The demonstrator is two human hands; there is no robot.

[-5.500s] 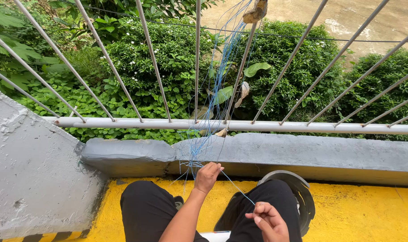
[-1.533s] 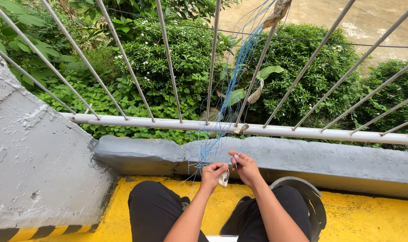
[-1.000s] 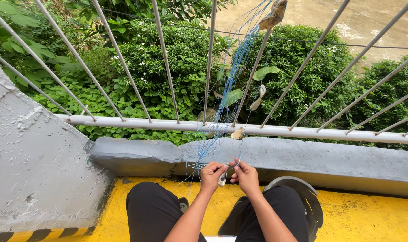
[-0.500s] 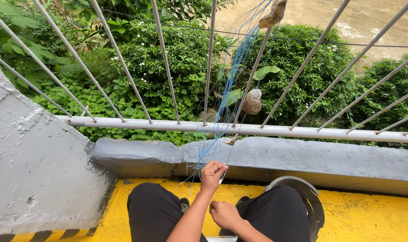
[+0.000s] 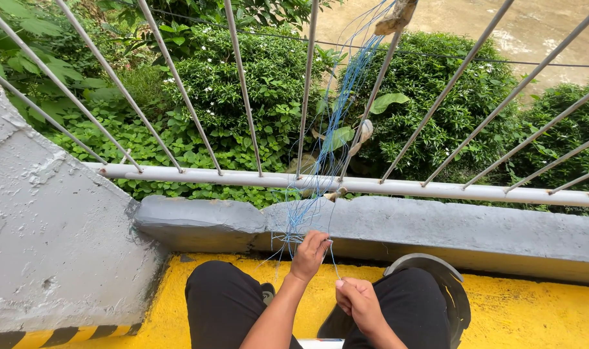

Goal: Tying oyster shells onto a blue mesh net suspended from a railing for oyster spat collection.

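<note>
Head view, what's at six o'clock?
— My right hand point(image 5: 359, 302) pinches one blue strand; my left hand point(image 5: 310, 252), twelve o'clock of it, is closed on the blue threads point(image 5: 336, 123) tied up the railing point(image 5: 346, 185).
— Risks?
— Tugging could tangle or snap them. The top knot is cut off.

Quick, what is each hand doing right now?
Left hand: closed, fingers pinching the blue threads.
Right hand: closed, pulling one thin thread.
</note>
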